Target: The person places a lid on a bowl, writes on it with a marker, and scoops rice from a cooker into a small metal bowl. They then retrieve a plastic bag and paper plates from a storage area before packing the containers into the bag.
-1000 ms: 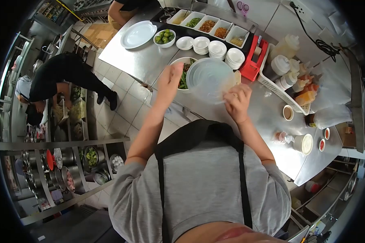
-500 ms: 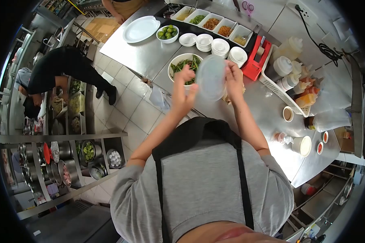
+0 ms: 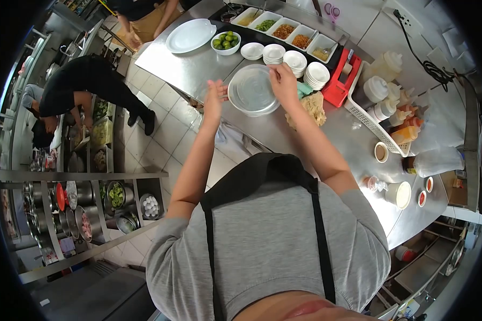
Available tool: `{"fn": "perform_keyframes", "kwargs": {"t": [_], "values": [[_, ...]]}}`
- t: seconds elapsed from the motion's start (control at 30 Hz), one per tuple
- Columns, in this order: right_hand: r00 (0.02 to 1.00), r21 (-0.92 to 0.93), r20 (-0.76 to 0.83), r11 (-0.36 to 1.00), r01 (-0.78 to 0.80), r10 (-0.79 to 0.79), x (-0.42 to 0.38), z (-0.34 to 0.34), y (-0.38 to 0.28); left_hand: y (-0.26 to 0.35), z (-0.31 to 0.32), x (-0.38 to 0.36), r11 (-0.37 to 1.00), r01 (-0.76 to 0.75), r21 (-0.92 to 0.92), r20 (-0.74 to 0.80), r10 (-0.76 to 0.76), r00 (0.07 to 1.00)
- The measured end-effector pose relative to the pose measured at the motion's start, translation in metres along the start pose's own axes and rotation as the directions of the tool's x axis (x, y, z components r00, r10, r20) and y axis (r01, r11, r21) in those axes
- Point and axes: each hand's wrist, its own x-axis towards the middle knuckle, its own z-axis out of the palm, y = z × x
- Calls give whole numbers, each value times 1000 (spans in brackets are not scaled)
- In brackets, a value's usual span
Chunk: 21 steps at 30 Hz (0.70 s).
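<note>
A clear plastic lid point(image 3: 253, 88) lies over the round white bowl point(image 3: 232, 99) at the counter's near edge. Its cloudy surface hides the green vegetables inside. With bent fingers and thumb, my right hand point(image 3: 283, 84) grips the lid's right edge. On the other side, my left hand point(image 3: 215, 98) is open, fingers spread, its fingertips right at the bowl's left rim. Beside my right forearm is a crumpled tan cloth point(image 3: 313, 109), with a green cloth point(image 3: 304, 89) just behind it.
Stacked white saucers point(image 3: 294, 60), a bowl of limes point(image 3: 226, 43) and an oval plate point(image 3: 191, 36) stand behind. Right are a red tape dispenser point(image 3: 341, 80) and a basket point(image 3: 377, 128) of squeeze bottles. One person bends over containers at left; another stands beyond the counter.
The lid has moved left and down from beside the bowl to over it, covering the vegetables. My left hand has shifted left from above the bowl to its rim.
</note>
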Motion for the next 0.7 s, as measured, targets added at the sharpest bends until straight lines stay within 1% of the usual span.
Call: {"fn": "perform_keyframes", "kwargs": {"t": [0.07,0.1,0.13,0.2,0.27,0.3,0.33,0.37,0.4,0.43,0.47,0.5,0.57,0.6,0.67,0.7], "values": [[991,-209,-1,969,132,-135,10,9,13,-5,1,3,999,42,-2,-14,-42,999],[997,-214,10,974,73,-73,12,12,14,-5,3,3,999,43,-3,-16,-43,999],[997,-213,12,974,75,-74,12,15,16,-5,7,3,998,53,17,-41,-52,998],[997,-191,63,981,-26,39,13,19,17,-9,7,9,998,63,32,-71,-60,996],[996,-174,81,984,-24,39,13,21,18,-19,4,19,964,-7,266,-63,25,998],[995,-156,92,987,-28,42,13,22,16,-18,5,18,965,-5,263,-67,23,997],[995,-155,96,987,-27,42,13,22,14,-18,8,15,934,-116,339,-55,142,988],[991,-217,125,976,-12,40,12,21,13,-17,10,13,884,-222,412,-33,258,966],[987,-276,154,961,4,40,13,20,11,-11,12,10,884,-220,412,-34,256,966],[987,-277,155,961,3,42,14,20,10,-3,14,6,824,-263,502,-3,305,952],[974,-318,210,948,-13,84,15,19,9,2,16,5,752,-303,585,35,350,936],[956,-360,263,933,-27,129,16,19,10,1,18,7,754,-301,584,37,346,938],[955,-370,264,929,-29,135,14,20,9,-2,22,10,599,-394,698,192,373,908],[955,-378,264,926,-25,134,14,21,8,3,24,10,600,-393,697,194,371,908],[954,-385,272,923,-11,125,14,20,8,10,28,8,291,-344,893,272,260,926],[953,-391,280,920,5,114,14,20,8,7,28,9,292,-343,893,273,254,928]]}}
